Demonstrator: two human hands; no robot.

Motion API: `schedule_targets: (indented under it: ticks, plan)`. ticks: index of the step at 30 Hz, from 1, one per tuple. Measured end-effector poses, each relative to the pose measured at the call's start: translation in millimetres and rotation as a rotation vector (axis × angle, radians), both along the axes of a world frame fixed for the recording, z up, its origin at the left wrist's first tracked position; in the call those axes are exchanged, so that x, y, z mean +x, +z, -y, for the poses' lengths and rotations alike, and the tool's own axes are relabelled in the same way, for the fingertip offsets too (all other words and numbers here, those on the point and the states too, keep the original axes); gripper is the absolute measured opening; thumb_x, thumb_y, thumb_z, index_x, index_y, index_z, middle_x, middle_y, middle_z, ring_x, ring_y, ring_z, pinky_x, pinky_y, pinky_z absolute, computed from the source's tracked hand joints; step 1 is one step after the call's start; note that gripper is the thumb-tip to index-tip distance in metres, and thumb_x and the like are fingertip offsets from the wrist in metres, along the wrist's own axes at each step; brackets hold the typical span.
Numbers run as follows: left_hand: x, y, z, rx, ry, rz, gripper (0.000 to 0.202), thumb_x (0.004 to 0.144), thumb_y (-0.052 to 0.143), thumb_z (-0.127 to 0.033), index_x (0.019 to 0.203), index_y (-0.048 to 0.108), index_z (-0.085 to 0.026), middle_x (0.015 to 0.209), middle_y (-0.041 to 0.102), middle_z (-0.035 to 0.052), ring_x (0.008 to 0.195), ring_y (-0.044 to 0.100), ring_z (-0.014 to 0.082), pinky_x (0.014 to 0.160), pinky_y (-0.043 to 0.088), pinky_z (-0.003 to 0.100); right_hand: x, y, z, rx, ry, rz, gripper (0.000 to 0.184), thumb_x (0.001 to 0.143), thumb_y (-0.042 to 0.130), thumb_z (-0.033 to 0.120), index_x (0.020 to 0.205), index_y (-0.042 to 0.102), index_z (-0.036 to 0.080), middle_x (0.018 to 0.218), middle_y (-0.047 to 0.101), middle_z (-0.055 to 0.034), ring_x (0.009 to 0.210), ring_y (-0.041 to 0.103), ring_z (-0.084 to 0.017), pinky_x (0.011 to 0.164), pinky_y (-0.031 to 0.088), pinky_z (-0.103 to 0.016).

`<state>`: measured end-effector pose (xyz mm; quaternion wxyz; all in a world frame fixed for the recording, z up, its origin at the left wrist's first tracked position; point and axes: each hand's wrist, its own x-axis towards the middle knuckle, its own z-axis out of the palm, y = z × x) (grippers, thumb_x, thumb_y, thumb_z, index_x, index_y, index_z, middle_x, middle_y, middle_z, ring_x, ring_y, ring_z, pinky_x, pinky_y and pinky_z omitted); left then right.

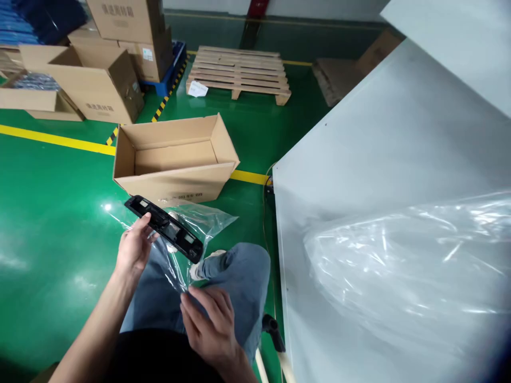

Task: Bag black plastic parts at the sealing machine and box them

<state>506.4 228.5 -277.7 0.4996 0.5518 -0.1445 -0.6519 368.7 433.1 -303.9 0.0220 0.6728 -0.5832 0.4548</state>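
My left hand (133,247) grips a long black plastic part (164,227) near its middle and holds it slanted above my lap. A clear plastic bag (187,234) hangs around and below the part. My right hand (209,319) pinches the lower end of that bag over my knee, fingers closed on the film. I am seated, with blue jeans and one shoe visible under the bag.
An open cardboard box (175,159) lies on the green floor just ahead. More cartons (96,80) stand at the back left, and a wooden pallet (239,72) lies behind. A white table (379,175) at the right carries a heap of clear plastic bags (411,266).
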Motion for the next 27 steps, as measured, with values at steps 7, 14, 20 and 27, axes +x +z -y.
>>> schedule_targets:
  ticks: [7, 14, 20, 27]
  plan:
    - [-2.5, 11.0, -14.8, -0.149, -0.033, 0.074, 0.045, 0.058, 0.103, -0.042, 0.079, 0.072, -0.017, 0.085, 0.069, -0.0024, 0.079, 0.063, 0.0109, 0.068, 0.051, 0.022, -11.1, 1.0, 33.1, 0.442, -0.428, 0.896, 0.038, 0.092, 0.074, 0.046, 0.119, 0.074, 0.019, 0.102, 0.080, -0.0118, 0.093, 0.078, -0.026, 0.079, 0.065, -0.037]
    - [-5.5, 5.8, -25.2, -0.079, 0.002, 0.043, 0.046, 0.057, 0.103, -0.039, 0.085, 0.074, -0.016, 0.085, 0.070, -0.0023, 0.073, 0.062, 0.0099, 0.064, 0.049, 0.021, -33.0, 11.1, 50.3, 0.617, -0.442, 1.039, 0.050, 0.089, 0.068, 0.066, 0.084, 0.081, 0.018, 0.076, 0.079, -0.0119, 0.075, 0.076, -0.027, 0.070, 0.058, -0.035]
    - [-2.3, 6.5, -21.4, 0.037, 0.027, -0.047, 0.047, 0.053, 0.102, -0.034, 0.085, 0.073, -0.014, 0.065, 0.062, -0.0057, 0.054, 0.054, 0.0071, 0.052, 0.047, 0.019, -23.6, -11.7, 32.7, 0.469, -0.431, 1.325, 0.048, 0.081, 0.078, 0.068, 0.080, 0.081, 0.020, 0.080, 0.078, -0.0094, 0.084, 0.073, -0.026, 0.081, 0.057, -0.038]
    - [0.0, 12.4, -23.3, 0.027, 0.014, 0.027, 0.050, 0.052, 0.104, -0.037, 0.079, 0.068, -0.016, 0.066, 0.059, -0.0071, 0.054, 0.053, 0.0063, 0.046, 0.045, 0.017, -34.8, -30.0, 38.7, 0.562, -0.183, 1.763, 0.078, 0.066, 0.074, 0.091, 0.099, 0.081, 0.020, 0.103, 0.081, -0.0142, 0.095, 0.076, -0.029, 0.092, 0.060, -0.048]
